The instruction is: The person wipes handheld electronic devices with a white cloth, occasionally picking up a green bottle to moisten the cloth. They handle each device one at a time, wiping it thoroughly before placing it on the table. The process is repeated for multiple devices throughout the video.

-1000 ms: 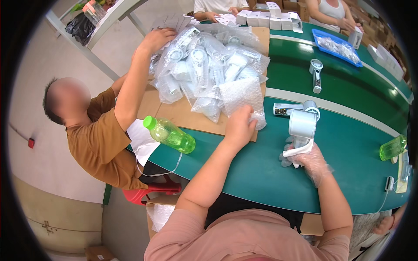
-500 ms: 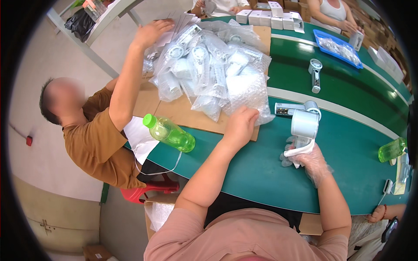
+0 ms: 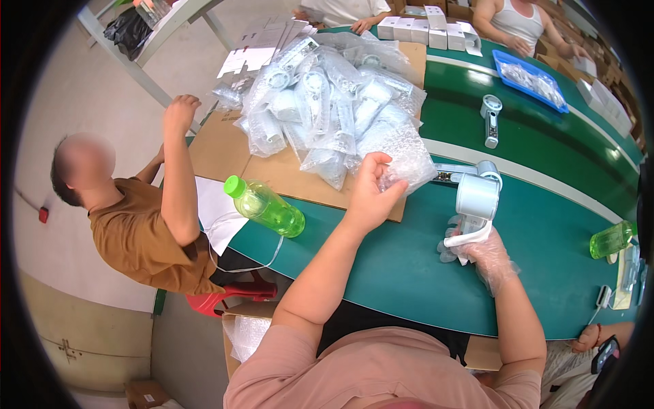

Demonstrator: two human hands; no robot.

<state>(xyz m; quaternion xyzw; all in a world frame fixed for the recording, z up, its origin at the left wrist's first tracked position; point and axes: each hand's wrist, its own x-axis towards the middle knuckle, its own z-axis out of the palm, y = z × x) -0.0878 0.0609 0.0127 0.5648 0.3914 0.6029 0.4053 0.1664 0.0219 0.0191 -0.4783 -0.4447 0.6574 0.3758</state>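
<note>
At the near edge of the bagged pile, my left hand (image 3: 371,194) has its fingers and thumb around the edge of a clear bubble-wrap bag (image 3: 402,146), the thumb somewhat apart from the fingers. My right hand (image 3: 485,252), in a thin clear plastic glove, grips a pale silver handheld device (image 3: 475,196) with a drum-shaped head, held upright over the green table. A white strip (image 3: 466,237) crosses its handle at my fingers. Just behind, a similar device (image 3: 455,173) lies on the table, partly covered by the bag and the held one.
Bagged devices (image 3: 313,102) are heaped on cardboard (image 3: 238,146). A green bottle (image 3: 266,208) stands near my left forearm. Another device (image 3: 491,121) lies on the darker green strip, before a blue tray (image 3: 531,82). A co-worker in brown (image 3: 146,232) sits left; others work across the table.
My left hand has turned and its thumb has parted from the fingers; the bag's corner has shifted right over the lying device. The co-worker in brown has drawn an arm back from the pile.
</note>
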